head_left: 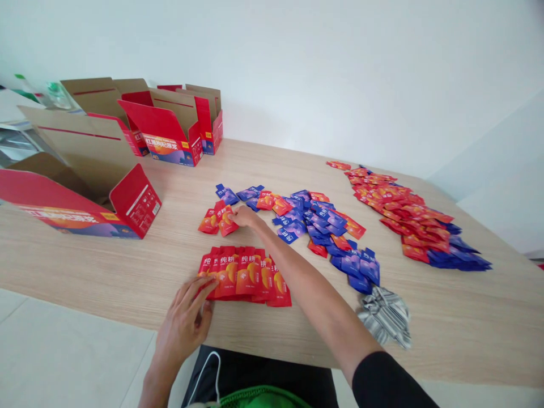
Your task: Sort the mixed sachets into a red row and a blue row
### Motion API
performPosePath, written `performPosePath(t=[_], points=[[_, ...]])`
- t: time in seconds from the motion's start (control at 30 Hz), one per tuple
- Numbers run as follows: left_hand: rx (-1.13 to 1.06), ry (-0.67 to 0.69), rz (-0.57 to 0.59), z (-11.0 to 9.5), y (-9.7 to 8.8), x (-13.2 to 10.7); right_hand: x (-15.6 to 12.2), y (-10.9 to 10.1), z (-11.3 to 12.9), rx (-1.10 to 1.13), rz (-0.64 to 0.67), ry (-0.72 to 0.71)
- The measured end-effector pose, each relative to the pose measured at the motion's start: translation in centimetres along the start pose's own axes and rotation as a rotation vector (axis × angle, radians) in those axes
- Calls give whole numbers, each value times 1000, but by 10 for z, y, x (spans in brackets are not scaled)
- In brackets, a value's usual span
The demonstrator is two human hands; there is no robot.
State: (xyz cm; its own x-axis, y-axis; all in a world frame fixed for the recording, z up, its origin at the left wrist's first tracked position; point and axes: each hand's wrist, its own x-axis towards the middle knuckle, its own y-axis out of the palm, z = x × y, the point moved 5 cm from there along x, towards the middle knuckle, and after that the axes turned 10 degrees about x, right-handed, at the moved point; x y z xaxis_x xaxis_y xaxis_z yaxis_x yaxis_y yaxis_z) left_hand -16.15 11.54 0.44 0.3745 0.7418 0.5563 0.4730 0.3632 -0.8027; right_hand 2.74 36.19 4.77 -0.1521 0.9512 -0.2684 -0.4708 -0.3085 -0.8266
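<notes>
My left hand (187, 311) lies with its fingers stretched out over the left end of a row of overlapping red pouches (238, 275) near the table's front edge. Across the table, beyond that row, my right hand (245, 216) has its fingers closed at the right edge of a red pouch (226, 220); the fingertips are partly hidden. Just left of it, a second red pouch (209, 221) lies partly overlapped. Blue pouches (227, 194) rest behind these two. A mixed heap of blue and red pouches (325, 221) spreads to the right of my right hand.
A large open red carton (80, 218) stands at the left, with several more open cartons (170, 148) behind it. A long pile of red and blue pouches (403, 212) lies at the right. A crumpled striped cloth (386, 317) sits near the front edge. A white wall borders the back.
</notes>
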Motion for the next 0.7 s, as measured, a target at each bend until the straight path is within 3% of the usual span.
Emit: performPosePath(t=[0.2, 0.37, 0.47, 0.63, 0.7], points=[[7, 11, 3, 0, 0, 1, -30, -20, -12, 132, -24, 22], [-3, 9, -22, 0, -1, 2, -74, -30, -31, 270, -75, 43], [7, 19, -20, 0, 0, 3, -108, -20, -38, 395, -12, 64], [20, 39, -13, 1, 1, 2, -157, 16, -38, 915, 237, 153], [23, 36, -13, 1, 1, 3, -168, 28, -37, 979, 308, 166]])
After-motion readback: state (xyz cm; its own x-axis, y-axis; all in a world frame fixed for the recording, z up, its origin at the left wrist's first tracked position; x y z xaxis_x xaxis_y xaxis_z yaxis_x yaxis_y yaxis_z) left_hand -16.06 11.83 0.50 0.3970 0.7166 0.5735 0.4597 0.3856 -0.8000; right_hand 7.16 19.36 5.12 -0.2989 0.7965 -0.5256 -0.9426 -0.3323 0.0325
